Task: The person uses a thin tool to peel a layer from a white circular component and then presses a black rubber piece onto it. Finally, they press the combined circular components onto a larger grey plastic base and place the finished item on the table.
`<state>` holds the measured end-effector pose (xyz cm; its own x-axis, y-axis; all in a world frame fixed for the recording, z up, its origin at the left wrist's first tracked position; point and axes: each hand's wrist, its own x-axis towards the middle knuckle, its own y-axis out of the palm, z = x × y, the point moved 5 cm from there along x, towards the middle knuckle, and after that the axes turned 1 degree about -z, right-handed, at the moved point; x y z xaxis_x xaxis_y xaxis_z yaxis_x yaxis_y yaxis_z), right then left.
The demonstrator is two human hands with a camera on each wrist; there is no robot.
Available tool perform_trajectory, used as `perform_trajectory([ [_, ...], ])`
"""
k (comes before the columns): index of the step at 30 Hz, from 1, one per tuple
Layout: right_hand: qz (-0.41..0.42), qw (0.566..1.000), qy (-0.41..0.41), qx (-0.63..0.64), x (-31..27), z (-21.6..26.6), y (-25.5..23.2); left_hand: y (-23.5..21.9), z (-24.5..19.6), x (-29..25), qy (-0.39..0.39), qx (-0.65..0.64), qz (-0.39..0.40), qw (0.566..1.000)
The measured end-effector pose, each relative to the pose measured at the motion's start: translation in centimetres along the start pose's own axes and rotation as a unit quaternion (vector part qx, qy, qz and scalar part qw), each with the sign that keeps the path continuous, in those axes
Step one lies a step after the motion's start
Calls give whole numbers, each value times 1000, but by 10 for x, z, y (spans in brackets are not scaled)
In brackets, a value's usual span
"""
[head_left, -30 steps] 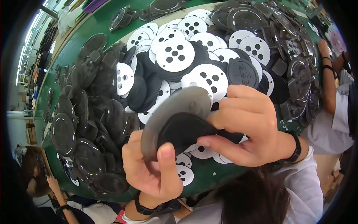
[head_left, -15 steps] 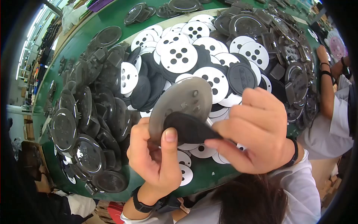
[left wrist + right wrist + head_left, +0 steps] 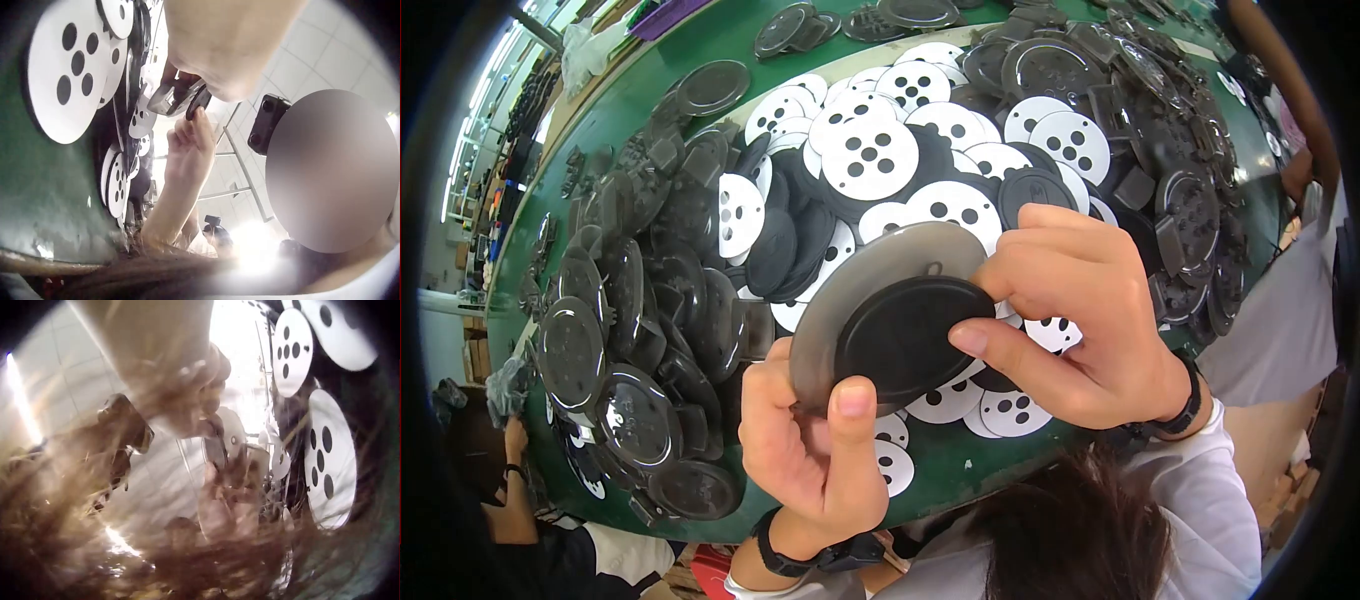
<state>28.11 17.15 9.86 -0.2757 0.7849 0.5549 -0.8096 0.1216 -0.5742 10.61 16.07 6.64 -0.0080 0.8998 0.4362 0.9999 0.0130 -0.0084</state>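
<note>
In the head view my left hand (image 3: 820, 450) holds a smoky translucent plastic disc (image 3: 825, 305) tilted up by its lower left edge. The thumb overlaps the lower edge of a black round pad (image 3: 905, 345) that lies over the disc's face. My right hand (image 3: 1085, 315) pinches the pad's right edge, thumb on the front and fingers behind. The pad looks smooth and nearly flat, covering the lower right part of the disc. In the left wrist view the right hand (image 3: 187, 150) shows beyond the dark pad edge (image 3: 199, 103).
Behind the hands lies a heap of white discs with black holes (image 3: 850, 180) mixed with black pads (image 3: 770, 250). Smoky plastic parts (image 3: 570, 350) are piled at the left, more parts (image 3: 1190, 220) at the right. All lie on a green table (image 3: 940, 470). Another person's arm (image 3: 515, 490) shows lower left.
The black pad was bent and pulled toward the right hand; now it lies flatter, its full oval showing over the plastic disc. The right hand has moved slightly up and left.
</note>
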Motion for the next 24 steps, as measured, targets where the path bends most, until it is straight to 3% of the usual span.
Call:
perform_trajectory([
  [5,-9,998,-29,-64,1,6,-1,-2,0,-1,19,29,18,999],
  [12,-2,998,-18,-53,-1,3,-2,1,-4,-4,70,81,32,994],
  [15,-15,987,-47,-151,-1,11,-6,1,-5,-5,44,69,16,996],
  [18,-10,968,0,-250,-1,3,-15,-3,-5,-4,2,11,-43,999],
  [20,-46,994,-4,-95,2,-10,-19,-9,-7,-2,-10,16,-39,999],
  [21,-36,998,56,-12,4,-14,-18,-11,-4,-1,-20,8,-14,1000],
  [22,-40,998,53,-15,5,-11,-19,-11,-2,-1,-29,0,12,1000],
  [24,30,984,153,92,3,-16,-12,-12,-3,-1,-30,-9,10,999],
])
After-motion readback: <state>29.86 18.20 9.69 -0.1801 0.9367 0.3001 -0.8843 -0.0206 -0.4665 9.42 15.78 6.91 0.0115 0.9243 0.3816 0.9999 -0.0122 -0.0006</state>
